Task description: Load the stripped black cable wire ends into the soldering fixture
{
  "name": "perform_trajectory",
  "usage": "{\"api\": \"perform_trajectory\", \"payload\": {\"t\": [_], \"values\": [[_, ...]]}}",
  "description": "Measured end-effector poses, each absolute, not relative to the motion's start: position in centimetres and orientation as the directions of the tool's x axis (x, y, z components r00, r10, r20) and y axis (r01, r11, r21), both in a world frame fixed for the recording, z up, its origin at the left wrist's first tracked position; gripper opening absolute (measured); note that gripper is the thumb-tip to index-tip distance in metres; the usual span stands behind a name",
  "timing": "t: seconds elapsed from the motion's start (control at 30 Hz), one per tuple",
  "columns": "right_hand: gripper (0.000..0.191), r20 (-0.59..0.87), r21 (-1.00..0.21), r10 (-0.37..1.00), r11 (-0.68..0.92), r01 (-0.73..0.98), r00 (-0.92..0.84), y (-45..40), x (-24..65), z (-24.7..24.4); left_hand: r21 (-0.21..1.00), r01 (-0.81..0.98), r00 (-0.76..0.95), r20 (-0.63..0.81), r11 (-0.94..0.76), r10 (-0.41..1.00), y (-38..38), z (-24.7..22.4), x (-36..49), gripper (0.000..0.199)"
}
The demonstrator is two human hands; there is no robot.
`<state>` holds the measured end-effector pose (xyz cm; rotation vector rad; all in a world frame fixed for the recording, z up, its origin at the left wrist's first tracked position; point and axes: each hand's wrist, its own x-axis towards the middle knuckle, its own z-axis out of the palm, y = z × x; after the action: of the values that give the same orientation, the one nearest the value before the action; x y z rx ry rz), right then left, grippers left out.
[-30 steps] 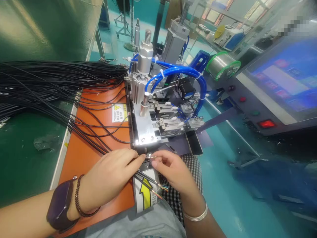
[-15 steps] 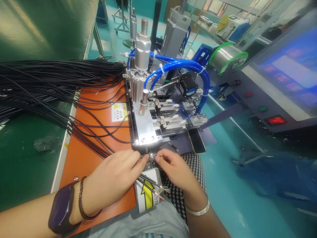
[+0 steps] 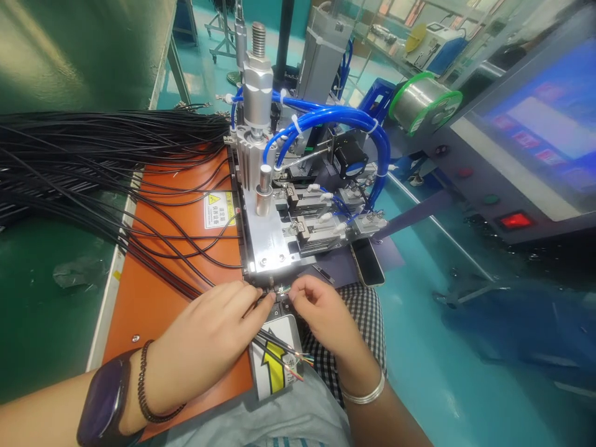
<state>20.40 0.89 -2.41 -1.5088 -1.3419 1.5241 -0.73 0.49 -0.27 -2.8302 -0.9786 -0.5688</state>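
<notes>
My left hand (image 3: 216, 332) rests over a bundle of black cables (image 3: 184, 282), fingers closed, its thumb and index tips at a small dark fixture (image 3: 280, 308) in front of the machine. Stripped cable ends (image 3: 293, 366) with thin coloured cores stick out below that hand. Opposite, my right hand (image 3: 326, 320) is closed in a pinch on thin wires (image 3: 285, 290) at the fixture's edge. The fingers hide most of the wires and their contact with the fixture. Just behind both hands stands the pneumatic machine's metal plate (image 3: 270, 239).
A phone (image 3: 369, 264) and small tweezers-like tool (image 3: 323, 273) lie right of the machine. Many black cables (image 3: 69, 149) cross the orange surface (image 3: 186, 323) from the left. Blue air hoses (image 3: 344, 115) arch above. A control panel (image 3: 535, 161) and solder-wire spool (image 3: 426, 102) stand right.
The whole view has shifted slightly, so the machine and hands sit a little further left. Both hands stay at the fixture, with only slight finger movement.
</notes>
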Motion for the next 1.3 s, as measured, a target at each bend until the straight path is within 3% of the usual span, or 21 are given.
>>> {"api": "perform_trajectory", "payload": {"t": [0.8, 1.1, 1.3], "values": [[0.010, -0.211, -0.969, 0.973, -0.195, 0.150, -0.097, 1.5, 19.5, -2.6, -0.062, 0.671, 0.738, 0.155, -0.739, 0.657, 0.2, 1.1, 0.6, 0.053], [0.009, -0.288, -0.956, 0.948, -0.276, 0.096, -0.138, 1.5, 19.5, -3.7, -0.111, 0.669, 0.743, 0.141, -0.735, 0.654, 0.0, 1.3, 1.0, 0.057], [0.017, -0.361, -0.929, 0.922, -0.368, -0.026, -0.140, 1.3, 19.5, -4.3, -0.062, 0.698, 0.712, 0.158, -0.713, 0.684, -0.1, 1.1, 0.9, 0.055]]}}
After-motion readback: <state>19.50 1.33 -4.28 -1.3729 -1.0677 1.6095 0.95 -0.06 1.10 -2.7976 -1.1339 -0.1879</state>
